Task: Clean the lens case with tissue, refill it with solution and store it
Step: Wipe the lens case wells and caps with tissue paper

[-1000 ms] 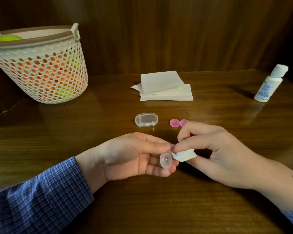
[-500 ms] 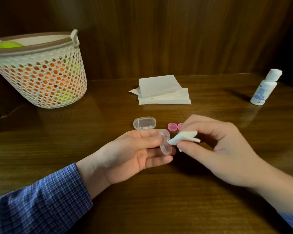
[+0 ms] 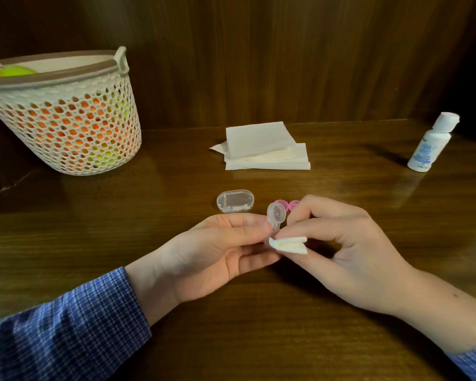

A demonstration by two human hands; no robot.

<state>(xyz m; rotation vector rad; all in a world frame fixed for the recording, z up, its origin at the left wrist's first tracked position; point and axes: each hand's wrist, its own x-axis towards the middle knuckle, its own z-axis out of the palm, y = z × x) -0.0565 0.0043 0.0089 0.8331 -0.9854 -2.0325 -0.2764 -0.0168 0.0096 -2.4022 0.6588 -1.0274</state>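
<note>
Pinched tissue — against lens case

Dim warm light, glare on glossy table, dark corners, wide-angle bending

A white basket with holes stands on the brown worktop, at its back left. Orange and green things fill the basket.

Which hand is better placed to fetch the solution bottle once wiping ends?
Right. The solution bottle stands at the table's far right, on the right hand's side; that hand need only drop its folded tissue, while the left hand grips the lens case.
</note>
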